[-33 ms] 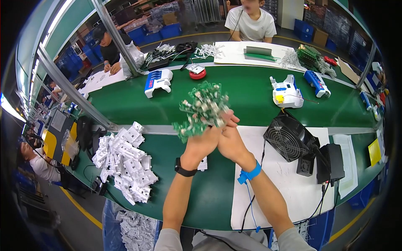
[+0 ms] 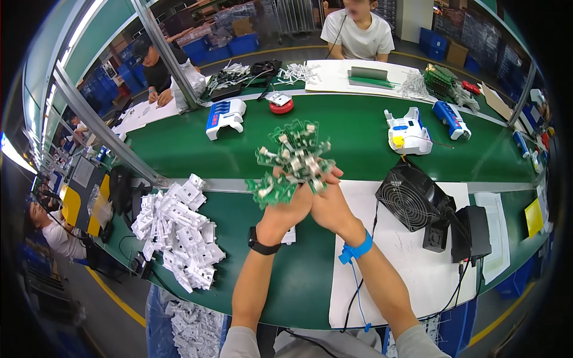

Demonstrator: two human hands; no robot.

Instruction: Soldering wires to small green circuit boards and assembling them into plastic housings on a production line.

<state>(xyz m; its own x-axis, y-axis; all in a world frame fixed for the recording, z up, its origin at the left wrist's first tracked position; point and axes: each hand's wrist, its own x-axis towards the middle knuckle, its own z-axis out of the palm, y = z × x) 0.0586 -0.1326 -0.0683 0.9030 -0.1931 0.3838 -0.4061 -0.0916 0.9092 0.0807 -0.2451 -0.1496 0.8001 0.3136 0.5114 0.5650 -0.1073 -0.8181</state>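
A loose bunch of small green circuit boards [image 2: 295,158] with pale connectors rests in my two hands above the middle of the bench. My left hand [image 2: 287,206], with a black band on its wrist, supports the near left side of the bunch. Pressed against it, my right hand [image 2: 328,201] cups the right side, a blue strap [image 2: 356,247] around that wrist. The boards hide most of my fingers. A white part [image 2: 289,235] shows partly behind my left wrist. To the left lies a heap of white plastic parts [image 2: 182,232].
A black fan [image 2: 409,194] and a black box [image 2: 471,232] stand on white sheeting at right, with cables. Beyond are blue-and-white housings [image 2: 225,118] and a red round object [image 2: 282,106] on the green belt. A metal post [image 2: 104,125] rises at left. Two people sit across.
The bunch of boards has shifted slightly within my hands and looks less blurred. My forearms stay almost where they were.
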